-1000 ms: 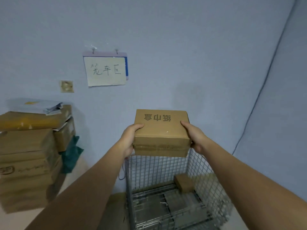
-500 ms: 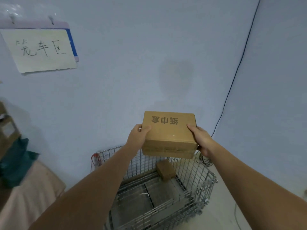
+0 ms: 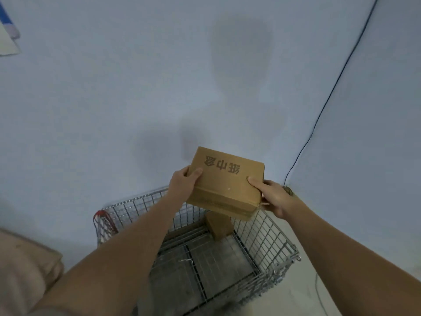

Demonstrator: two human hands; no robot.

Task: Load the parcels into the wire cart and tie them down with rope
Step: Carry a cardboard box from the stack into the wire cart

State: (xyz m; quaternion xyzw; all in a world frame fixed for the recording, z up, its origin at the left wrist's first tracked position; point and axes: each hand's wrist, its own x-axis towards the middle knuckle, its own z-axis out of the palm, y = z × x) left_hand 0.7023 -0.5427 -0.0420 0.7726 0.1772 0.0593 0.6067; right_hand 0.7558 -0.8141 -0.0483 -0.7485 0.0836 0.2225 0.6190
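Observation:
I hold a brown cardboard parcel (image 3: pixel 224 181) with dark printed characters on its top, tilted, above the back of the wire cart (image 3: pixel 268 238). My left hand (image 3: pixel 183 182) grips its left side, thumb on top. My right hand (image 3: pixel 272 196) grips its right side, thumb on top. A smaller brown parcel (image 3: pixel 219 226) sits inside the cart against the back wall, partly hidden by the held parcel. Something red (image 3: pixel 103 221) hangs at the cart's left back corner.
The cart stands in a room corner, pale blue walls behind and to the right. A black cable (image 3: pixel 319 117) runs down the corner seam. A beige padded object (image 3: pixel 25 265) lies on the floor at the left. A paper sign's edge (image 3: pixel 8 39) shows top left.
The view has swung right and down; the box stack and most of the sign have left the frame. The parcel has tilted and come lower toward the cart, still held by both hands.

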